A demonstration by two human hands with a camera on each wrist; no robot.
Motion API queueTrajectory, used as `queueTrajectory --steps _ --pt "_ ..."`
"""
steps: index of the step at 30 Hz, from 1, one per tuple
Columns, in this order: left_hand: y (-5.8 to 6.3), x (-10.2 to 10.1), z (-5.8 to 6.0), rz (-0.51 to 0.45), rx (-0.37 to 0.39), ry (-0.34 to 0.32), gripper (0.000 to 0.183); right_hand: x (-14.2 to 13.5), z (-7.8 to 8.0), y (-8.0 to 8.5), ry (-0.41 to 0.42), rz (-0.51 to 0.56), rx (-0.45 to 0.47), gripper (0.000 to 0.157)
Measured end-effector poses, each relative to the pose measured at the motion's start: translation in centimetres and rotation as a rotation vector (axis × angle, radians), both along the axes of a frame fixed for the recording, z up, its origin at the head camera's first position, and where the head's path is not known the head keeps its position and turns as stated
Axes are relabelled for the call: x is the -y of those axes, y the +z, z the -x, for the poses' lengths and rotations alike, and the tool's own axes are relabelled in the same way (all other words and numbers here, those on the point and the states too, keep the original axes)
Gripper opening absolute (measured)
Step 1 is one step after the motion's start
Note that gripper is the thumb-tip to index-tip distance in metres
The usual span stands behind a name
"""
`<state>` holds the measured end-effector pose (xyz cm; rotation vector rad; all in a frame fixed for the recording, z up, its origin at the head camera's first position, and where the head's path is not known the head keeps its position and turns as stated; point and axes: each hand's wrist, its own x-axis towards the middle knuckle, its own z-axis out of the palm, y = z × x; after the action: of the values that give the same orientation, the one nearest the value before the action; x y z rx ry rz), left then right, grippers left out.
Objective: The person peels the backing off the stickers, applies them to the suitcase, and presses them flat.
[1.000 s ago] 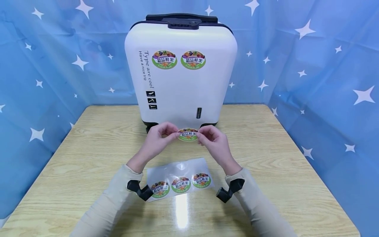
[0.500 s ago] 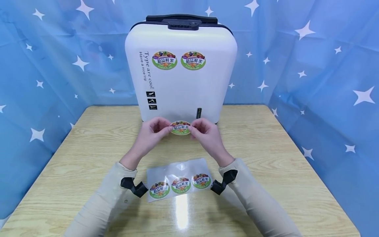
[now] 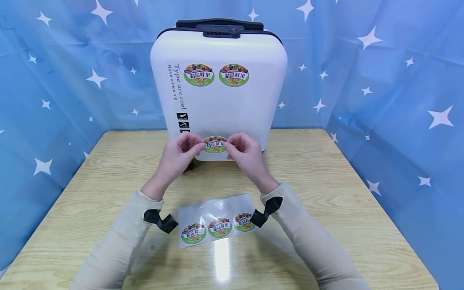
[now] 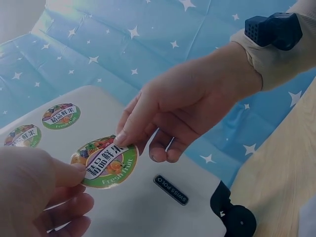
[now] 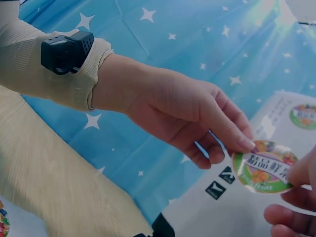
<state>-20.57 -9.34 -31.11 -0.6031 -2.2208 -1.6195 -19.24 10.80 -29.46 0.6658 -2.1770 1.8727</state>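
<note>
Between my two hands is an oval fruit sticker [image 3: 214,145], with colourful fruit on top and a green band below. My left hand [image 3: 178,155] pinches its left end between thumb and fingers. At the other end, the thumb and fingers of my right hand [image 3: 247,156] pinch it too. The sticker overlaps the lower front of a white suitcase [image 3: 232,108] in the head view. Two matching stickers, one on the left [image 3: 199,75] and one on the right [image 3: 233,75], are on the suitcase's upper front. In the left wrist view the held sticker [image 4: 106,163] shows face-on.
A backing sheet [image 3: 217,205] with three more stickers lies on the wooden table [image 3: 308,201] below my forearms. The suitcase stands upright at the back, black handle [image 3: 220,23] on top. Blue star-patterned curtain [image 3: 380,80] surrounds the table's back and sides.
Both hands have moved forward and slightly left with the sticker between them, from near the suitcase's base to over its lower front. The backing sheet has stayed put.
</note>
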Motion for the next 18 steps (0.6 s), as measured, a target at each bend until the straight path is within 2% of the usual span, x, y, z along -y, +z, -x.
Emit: queueTrajectory --steps 6,13,18 --pt "1.0 0.1 0.1 0.003 -0.015 0.025 0.014 0.5 0.4 0.8 -0.02 -0.006 -0.01 0.012" --pt "3.8 -0.4 -1.5 -0.001 -0.075 0.059 0.013 1.1 0.9 1.7 -0.03 -0.018 -0.025 0.013" --pt "4.6 -0.3 -1.3 0.005 -0.103 0.089 0.014 1.5 1.6 2.3 -0.035 -0.021 -0.066 0.013"
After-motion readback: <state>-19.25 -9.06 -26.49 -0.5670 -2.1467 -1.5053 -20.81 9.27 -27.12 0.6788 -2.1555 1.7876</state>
